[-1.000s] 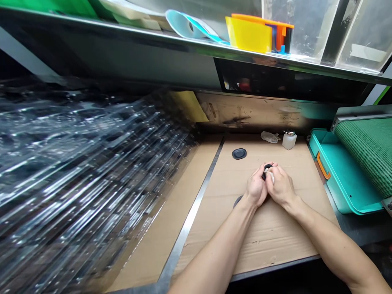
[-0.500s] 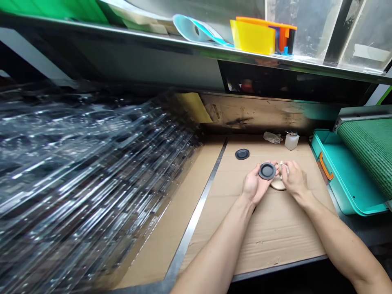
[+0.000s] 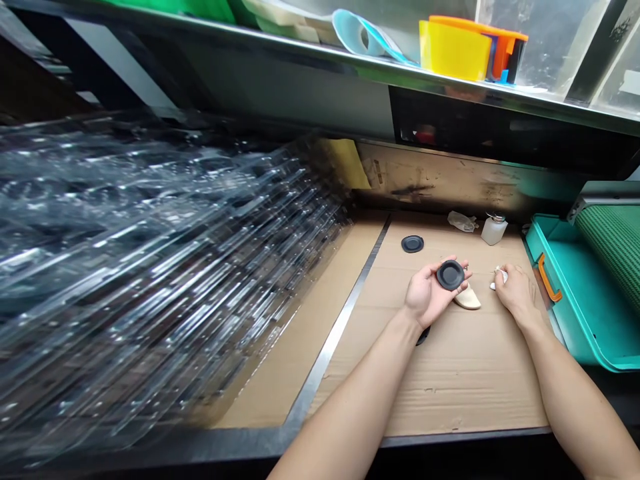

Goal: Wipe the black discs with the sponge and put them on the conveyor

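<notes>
Two hands: left hand (image 3: 427, 293) open under a black disc (image 3: 450, 275), right hand (image 3: 517, 295) pinching white cloth (image 3: 500, 276), beige pad (image 3: 467, 299) between.

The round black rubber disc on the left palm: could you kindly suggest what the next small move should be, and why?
I would probably dab the round black rubber disc with the small white wad held in the right hand, since the disc lies face up on the open left hand and the wad is close by.

A round black rubber disc (image 3: 450, 275) lies flat on the open left hand (image 3: 427, 295), and the right hand (image 3: 517, 293) pinches a small white cloth (image 3: 499, 277).
</notes>
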The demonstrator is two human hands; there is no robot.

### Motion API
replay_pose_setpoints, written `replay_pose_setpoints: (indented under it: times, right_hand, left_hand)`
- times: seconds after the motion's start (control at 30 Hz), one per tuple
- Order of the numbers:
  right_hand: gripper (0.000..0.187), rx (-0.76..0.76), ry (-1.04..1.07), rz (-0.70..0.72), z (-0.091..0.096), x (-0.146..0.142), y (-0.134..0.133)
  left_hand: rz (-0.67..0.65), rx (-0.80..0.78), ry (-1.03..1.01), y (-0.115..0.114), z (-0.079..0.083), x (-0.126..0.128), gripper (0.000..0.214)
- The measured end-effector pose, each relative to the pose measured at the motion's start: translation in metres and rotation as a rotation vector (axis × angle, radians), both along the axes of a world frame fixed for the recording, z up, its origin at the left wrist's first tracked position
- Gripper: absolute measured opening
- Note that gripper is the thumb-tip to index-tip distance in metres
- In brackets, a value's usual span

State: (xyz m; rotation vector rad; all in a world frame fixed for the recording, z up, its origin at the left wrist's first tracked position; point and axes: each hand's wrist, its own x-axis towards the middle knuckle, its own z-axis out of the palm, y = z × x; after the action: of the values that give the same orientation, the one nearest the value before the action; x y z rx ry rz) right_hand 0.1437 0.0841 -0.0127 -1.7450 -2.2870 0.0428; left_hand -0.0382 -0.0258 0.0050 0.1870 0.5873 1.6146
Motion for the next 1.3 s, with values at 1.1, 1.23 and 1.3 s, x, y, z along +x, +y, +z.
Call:
replay_pose_setpoints:
  times: [1.1,1.23,1.3]
  right_hand:
    - [0.034,-0.007,0.047,-0.020,-0.006,0.001,0.005]
    - [0.031,-0.020,0.068,-0.017,-0.010,-0.001,0.005]
    - [0.031,-0.025,0.076,-0.012,-0.012,-0.001,0.004]
  left_hand:
    - [0.190,-0.257,1.118,-0.020,-0.002,-0.041,0.030]
    - [0.044,-0.241,1.296,-0.065,0.008,-0.049,0.038]
    - [-0.009,-0.244,1.432,-0.084,0.004,-0.053,0.038]
